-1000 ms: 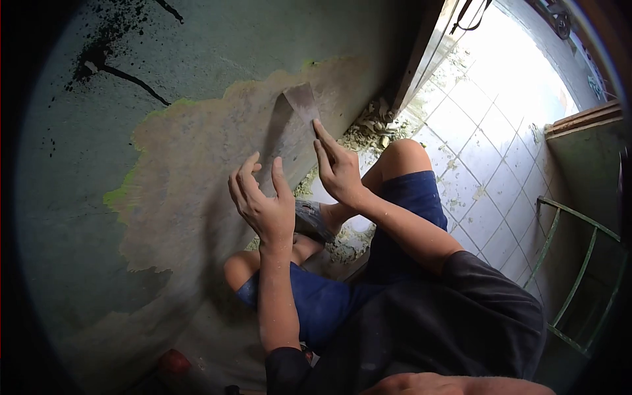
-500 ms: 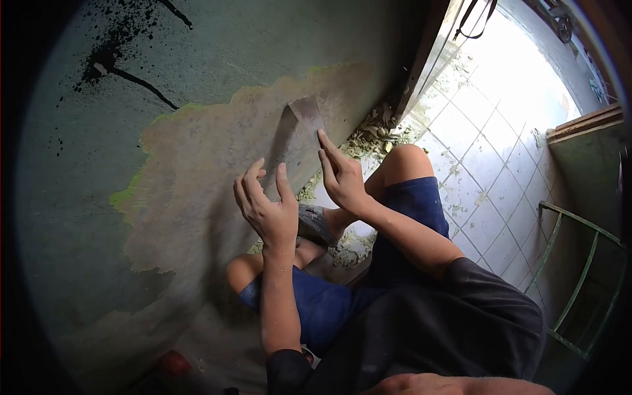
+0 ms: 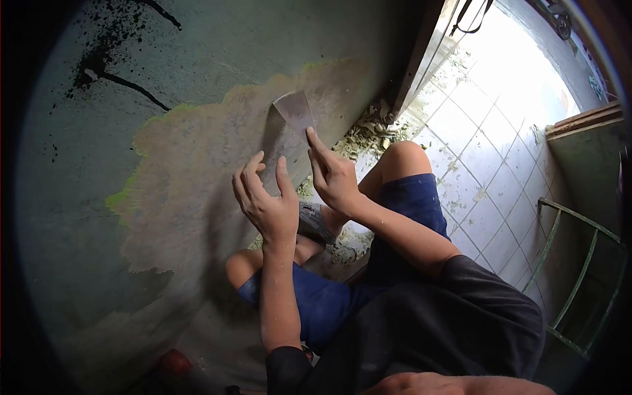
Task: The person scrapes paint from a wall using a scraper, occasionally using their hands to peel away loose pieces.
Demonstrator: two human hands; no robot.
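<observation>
My right hand (image 3: pixel 337 179) is closed round the handle of a paint scraper (image 3: pixel 296 112), a forefinger laid along the base of its wide flat metal blade. The handle is hidden in the hand. The blade overlaps a bare, pinkish-brown patch (image 3: pixel 191 164) on the green painted wall (image 3: pixel 79 243), with a dark shadow to its left. My left hand (image 3: pixel 268 204) is raised in front of the patch, thumb and fingers curved apart and nothing in them.
Peeled paint flakes (image 3: pixel 372 131) lie along the foot of the wall and on the white tiled floor (image 3: pixel 484 164). My bent knees are below the hands. A green metal frame (image 3: pixel 579 276) stands at the right, and black splatter (image 3: pixel 99 59) marks the upper wall.
My right hand has shifted slightly left with the scraper, whose blade now shows broader and farther up the patch. My left hand has hardly moved.
</observation>
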